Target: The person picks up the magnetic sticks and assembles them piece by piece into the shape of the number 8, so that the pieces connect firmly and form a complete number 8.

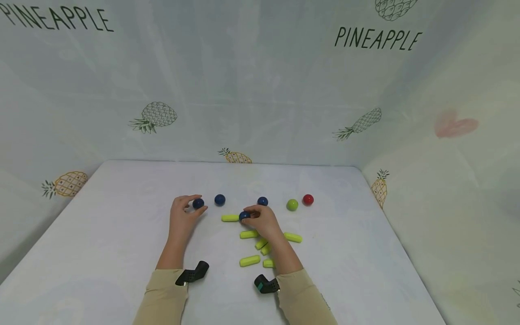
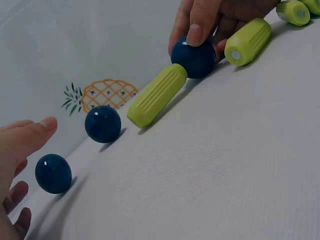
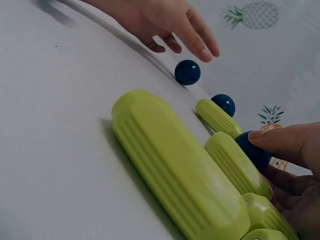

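Note:
In the head view my right hand (image 1: 264, 222) pinches a glossy blue ball (image 1: 244, 216) between thumb and fingers. A lime-green ribbed rod (image 1: 229, 218) touches that ball's left side, as the left wrist view also shows at the held ball (image 2: 194, 59) and rod (image 2: 158, 95). My left hand (image 1: 183, 217) has its thumb and fingers spread around another blue ball (image 1: 198, 203). In the right wrist view a gap shows between the left hand (image 3: 167, 22) and this ball (image 3: 187, 72), which rests on the table.
A blue ball (image 1: 220, 200) lies between the hands, and another blue ball (image 1: 262, 201) sits behind the right hand. Farther right are a green ball (image 1: 292, 205) and a red ball (image 1: 308, 199). Several green rods, one a near-side rod (image 1: 249, 261), lie around the right forearm on the white table (image 1: 349, 275).

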Action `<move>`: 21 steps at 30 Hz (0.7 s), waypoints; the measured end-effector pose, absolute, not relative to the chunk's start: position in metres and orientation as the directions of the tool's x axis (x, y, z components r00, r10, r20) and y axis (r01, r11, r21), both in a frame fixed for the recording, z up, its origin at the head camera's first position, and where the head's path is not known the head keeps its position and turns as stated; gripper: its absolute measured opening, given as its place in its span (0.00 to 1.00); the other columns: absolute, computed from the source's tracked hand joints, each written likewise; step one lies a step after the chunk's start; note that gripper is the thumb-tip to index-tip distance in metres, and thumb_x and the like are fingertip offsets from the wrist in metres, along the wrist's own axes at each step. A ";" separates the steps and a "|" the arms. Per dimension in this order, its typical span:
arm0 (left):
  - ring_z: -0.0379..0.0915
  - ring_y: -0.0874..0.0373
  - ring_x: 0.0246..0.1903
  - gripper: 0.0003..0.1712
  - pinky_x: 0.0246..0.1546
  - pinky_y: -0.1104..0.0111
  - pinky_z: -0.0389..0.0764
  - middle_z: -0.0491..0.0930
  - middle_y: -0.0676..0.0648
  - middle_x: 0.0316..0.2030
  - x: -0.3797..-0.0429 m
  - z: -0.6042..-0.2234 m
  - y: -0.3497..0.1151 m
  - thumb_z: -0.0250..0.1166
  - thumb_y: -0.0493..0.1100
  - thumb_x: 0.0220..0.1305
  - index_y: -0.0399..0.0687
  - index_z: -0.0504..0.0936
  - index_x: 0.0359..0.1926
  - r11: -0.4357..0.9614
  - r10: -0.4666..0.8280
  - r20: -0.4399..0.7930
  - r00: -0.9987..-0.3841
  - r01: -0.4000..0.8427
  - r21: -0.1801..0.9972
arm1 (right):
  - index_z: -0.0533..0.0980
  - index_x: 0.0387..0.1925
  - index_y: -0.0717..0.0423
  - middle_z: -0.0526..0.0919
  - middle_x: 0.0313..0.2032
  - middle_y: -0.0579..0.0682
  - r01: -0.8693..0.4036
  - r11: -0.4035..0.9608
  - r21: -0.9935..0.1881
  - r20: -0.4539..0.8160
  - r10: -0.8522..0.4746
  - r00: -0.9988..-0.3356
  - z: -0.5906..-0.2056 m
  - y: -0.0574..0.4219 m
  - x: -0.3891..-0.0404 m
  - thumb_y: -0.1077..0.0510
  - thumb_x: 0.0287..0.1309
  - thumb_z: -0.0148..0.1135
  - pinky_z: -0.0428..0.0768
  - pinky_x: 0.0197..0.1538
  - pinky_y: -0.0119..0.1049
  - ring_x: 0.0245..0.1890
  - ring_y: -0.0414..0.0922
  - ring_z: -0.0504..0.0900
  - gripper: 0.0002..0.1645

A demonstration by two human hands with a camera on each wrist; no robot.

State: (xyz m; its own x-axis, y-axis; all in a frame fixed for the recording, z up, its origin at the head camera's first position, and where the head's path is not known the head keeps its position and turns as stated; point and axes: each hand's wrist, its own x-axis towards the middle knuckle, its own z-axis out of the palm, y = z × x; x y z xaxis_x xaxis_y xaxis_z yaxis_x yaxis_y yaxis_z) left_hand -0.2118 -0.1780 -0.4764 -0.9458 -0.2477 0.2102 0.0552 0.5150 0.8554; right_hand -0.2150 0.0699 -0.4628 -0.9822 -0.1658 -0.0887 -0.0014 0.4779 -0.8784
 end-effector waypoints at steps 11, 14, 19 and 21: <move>0.63 0.41 0.60 0.26 0.61 0.50 0.62 0.70 0.38 0.61 -0.213 -0.481 -0.179 0.71 0.41 0.59 0.43 0.78 0.59 0.543 -0.208 0.167 -0.964 0.029 0.839 | 0.83 0.49 0.51 0.80 0.40 0.47 0.021 0.482 -0.876 -0.106 -0.149 -0.983 -0.463 0.070 -0.217 0.57 0.55 0.72 0.76 0.45 0.41 0.41 0.44 0.76 0.17; 0.62 0.40 0.62 0.28 0.63 0.49 0.60 0.69 0.37 0.62 -0.213 -0.482 -0.179 0.70 0.41 0.60 0.43 0.76 0.61 0.567 -0.189 0.149 -0.971 0.016 0.824 | 0.83 0.48 0.51 0.80 0.40 0.47 0.025 0.479 -0.877 -0.109 -0.148 -0.983 -0.464 0.070 -0.217 0.57 0.55 0.72 0.76 0.45 0.41 0.41 0.44 0.76 0.17; 0.60 0.39 0.63 0.30 0.64 0.49 0.58 0.68 0.36 0.63 -0.214 -0.484 -0.178 0.69 0.41 0.61 0.43 0.74 0.64 0.633 -0.142 0.131 -0.981 0.012 0.774 | 0.82 0.48 0.51 0.80 0.39 0.47 0.030 0.478 -0.878 -0.112 -0.144 -0.983 -0.464 0.070 -0.217 0.58 0.55 0.72 0.76 0.45 0.40 0.40 0.45 0.75 0.17; 0.61 0.39 0.63 0.30 0.64 0.49 0.59 0.69 0.36 0.63 -0.214 -0.485 -0.178 0.69 0.40 0.61 0.44 0.74 0.64 0.645 -0.137 0.132 -0.982 0.013 0.764 | 0.82 0.48 0.51 0.80 0.39 0.47 0.029 0.482 -0.876 -0.112 -0.144 -0.983 -0.464 0.071 -0.217 0.58 0.55 0.72 0.76 0.44 0.40 0.40 0.44 0.76 0.17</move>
State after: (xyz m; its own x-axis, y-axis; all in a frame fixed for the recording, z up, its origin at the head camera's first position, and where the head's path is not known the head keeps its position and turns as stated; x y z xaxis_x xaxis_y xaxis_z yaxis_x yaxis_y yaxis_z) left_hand -0.2141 -0.1779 -0.4850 -0.9817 -0.1370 0.1325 0.0130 0.6453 0.7638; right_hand -0.2173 0.0706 -0.4643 -0.9833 -0.1438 -0.1118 0.0291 0.4820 -0.8757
